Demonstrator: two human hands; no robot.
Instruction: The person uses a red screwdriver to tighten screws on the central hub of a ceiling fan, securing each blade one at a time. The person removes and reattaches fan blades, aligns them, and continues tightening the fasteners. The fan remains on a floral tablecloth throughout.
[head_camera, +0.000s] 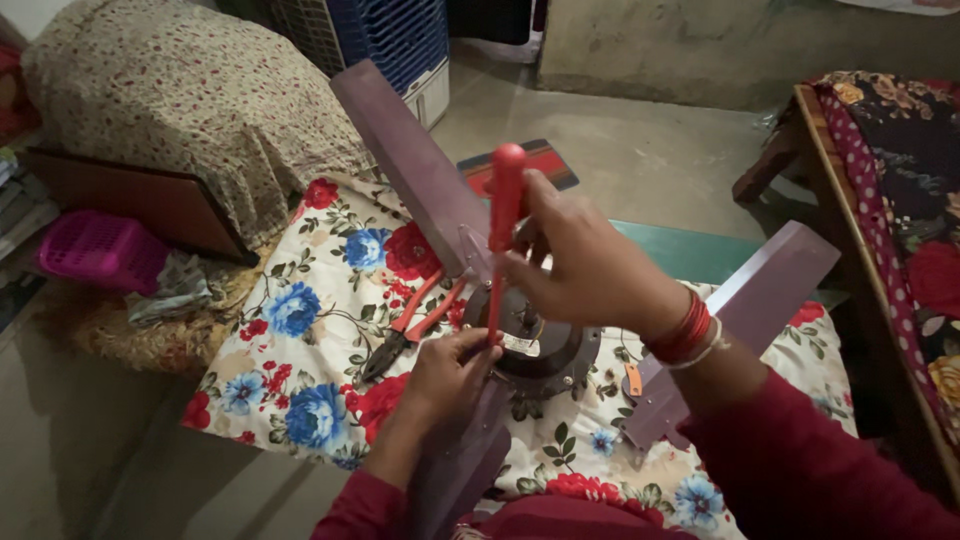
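A ceiling fan lies on a flowered cloth (300, 350), its dark round motor (545, 350) in the middle and three purple blades spreading out: one to the far left (405, 150), one to the right (760, 290), one toward me (460, 450). My right hand (585, 265) grips the handle of a red screwdriver (503, 215) held upright over the motor's left edge. My left hand (455, 370) pinches the screwdriver's shaft near its tip, resting on the near blade's root. Red bangles circle my right wrist.
Red-handled pliers (410, 330) lie on the cloth just left of the motor. A cloth-covered bulky object (190, 100) and a pink basket (100, 250) stand at left. A blue-and-white cooler (395, 40) is behind, a wooden bed (880, 200) with floral bedding at right.
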